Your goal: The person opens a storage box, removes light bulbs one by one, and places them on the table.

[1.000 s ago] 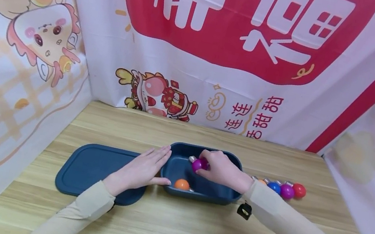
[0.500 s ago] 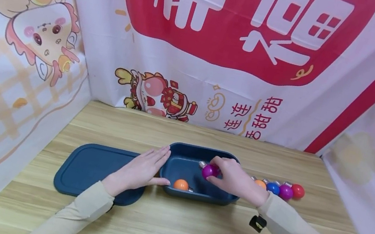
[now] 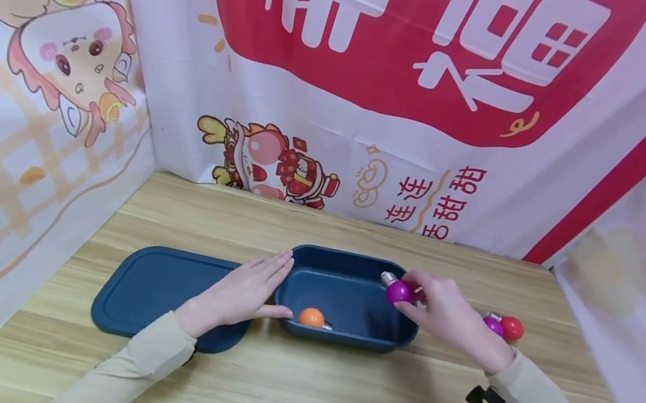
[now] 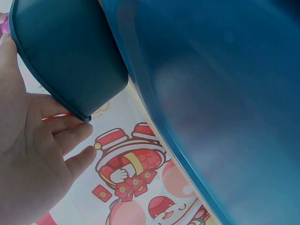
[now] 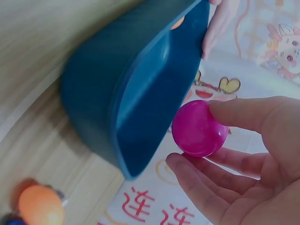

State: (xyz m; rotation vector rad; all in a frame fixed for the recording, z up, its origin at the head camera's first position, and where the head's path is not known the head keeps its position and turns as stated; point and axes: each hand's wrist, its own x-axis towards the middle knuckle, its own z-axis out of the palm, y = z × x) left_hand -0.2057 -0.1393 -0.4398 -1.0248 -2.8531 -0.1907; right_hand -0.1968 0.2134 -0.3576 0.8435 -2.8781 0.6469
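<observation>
A purple light bulb (image 3: 400,293) with a silver screw base is pinched between the thumb and fingers of my right hand (image 3: 450,319). It hangs above the right end of a dark blue box (image 3: 338,338). In the right wrist view the round purple bulb (image 5: 199,129) is apart from the box rim, and its base is out of sight. My left hand (image 3: 238,293) rests against the box's left rim, fingers straight and thumb spread toward the front corner. Inside the box, near the front wall, lies an orange bulb (image 3: 312,317).
Left of the box lies a dark blue lid (image 3: 158,291), partly under my left forearm. A red bulb (image 3: 512,328) and another purple bulb (image 3: 493,325) lie to the right. Another orange bulb (image 5: 41,205) and a blue one (image 5: 16,222) show in the right wrist view. Printed cloth walls surround the table.
My right hand has moved right with the purple bulb, from the middle of the box to its right end. My left hand has stayed at the left rim.
</observation>
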